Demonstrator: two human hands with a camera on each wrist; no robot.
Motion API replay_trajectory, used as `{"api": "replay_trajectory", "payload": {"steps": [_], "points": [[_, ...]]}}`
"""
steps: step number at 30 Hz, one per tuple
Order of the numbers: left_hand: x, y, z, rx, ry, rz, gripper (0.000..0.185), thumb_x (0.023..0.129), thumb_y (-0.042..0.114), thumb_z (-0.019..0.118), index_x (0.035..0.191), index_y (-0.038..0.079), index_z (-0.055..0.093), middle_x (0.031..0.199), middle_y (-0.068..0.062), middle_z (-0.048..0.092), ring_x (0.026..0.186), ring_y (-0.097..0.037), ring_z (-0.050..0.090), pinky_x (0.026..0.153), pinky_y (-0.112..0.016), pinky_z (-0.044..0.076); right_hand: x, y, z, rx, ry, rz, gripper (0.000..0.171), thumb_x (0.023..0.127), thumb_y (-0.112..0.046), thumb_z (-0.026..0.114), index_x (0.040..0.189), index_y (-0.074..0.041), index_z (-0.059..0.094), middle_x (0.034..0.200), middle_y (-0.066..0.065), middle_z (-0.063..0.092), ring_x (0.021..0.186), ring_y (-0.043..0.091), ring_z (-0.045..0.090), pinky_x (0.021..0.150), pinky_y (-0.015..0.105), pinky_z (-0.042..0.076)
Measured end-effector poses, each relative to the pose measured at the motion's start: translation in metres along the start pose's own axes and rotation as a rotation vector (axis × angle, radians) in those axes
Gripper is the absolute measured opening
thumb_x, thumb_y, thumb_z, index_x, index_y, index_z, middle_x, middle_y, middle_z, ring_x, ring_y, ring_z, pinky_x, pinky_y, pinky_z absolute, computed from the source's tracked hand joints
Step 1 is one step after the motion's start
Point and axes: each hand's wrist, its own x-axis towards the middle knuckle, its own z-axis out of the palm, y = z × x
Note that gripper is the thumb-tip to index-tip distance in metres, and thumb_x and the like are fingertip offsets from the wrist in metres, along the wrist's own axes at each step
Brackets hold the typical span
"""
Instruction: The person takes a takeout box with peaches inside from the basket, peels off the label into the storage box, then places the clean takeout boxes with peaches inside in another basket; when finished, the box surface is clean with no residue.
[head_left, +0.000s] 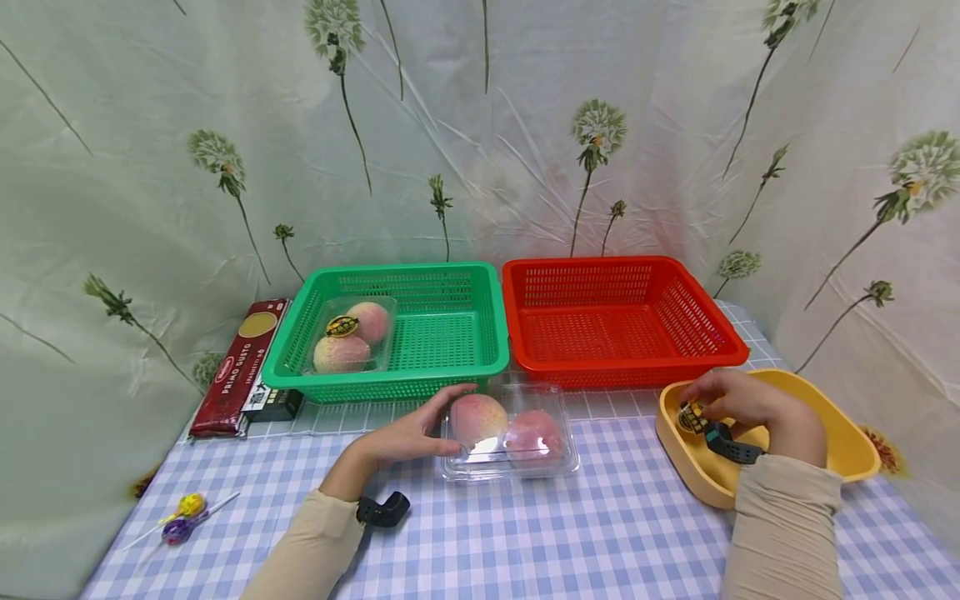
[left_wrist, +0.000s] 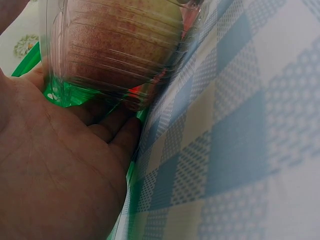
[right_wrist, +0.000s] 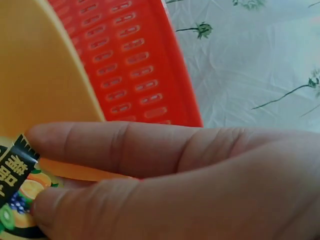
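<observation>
We see a tabletop point(head_left: 600, 533) with a blue checked cloth. At the back sit a green basket point(head_left: 450, 329) and a red basket point(head_left: 615, 312), side by side. The green one has a clear box of two peaches point(head_left: 348, 337) in it. A yellow bowl point(head_left: 847, 442) is on the right. Another clear box point(head_left: 510, 433) with two peaches lies in front of the baskets. Our left hand point(head_left: 408, 433) rests against its left side, grip spread flat. Our right hand point(head_left: 738, 400) is over the yellow bowl, grip pinching a small fruit sticker point(head_left: 692, 417).
</observation>
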Motion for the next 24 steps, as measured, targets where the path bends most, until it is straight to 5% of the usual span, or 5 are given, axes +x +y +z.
{"api": "replay_trajectory", "payload": {"steps": [10,24], "points": [[-0.0009,0.0026,0.0004,-0.001,0.001,-0.001,0.086,0.088,0.029,0.075,0.156,0.031,0.024,0.165,0.003,0.016,0.154,-0.019,0.005,0.123,-0.053,0.007,0.0055,0.0044,-0.0005,0.012,-0.007,0.03,0.031,0.094,-0.002,0.055,0.122,0.011,0.058,0.099,0.01,0.061,0.09,0.022,0.051,0.071,0.039,0.055],[-0.0018,0.0035,0.0004,0.005,0.005,-0.022,0.087,0.088,0.03,0.075,0.157,0.03,0.023,0.166,0.003,0.015,0.155,-0.02,0.003,0.124,-0.055,0.006,0.0036,0.004,-0.0079,-0.1,0.014,-0.026,0.036,0.096,-0.013,0.06,0.121,0.012,0.06,0.114,0.027,0.066,0.098,0.032,0.065,0.078,0.049,0.058]]}}
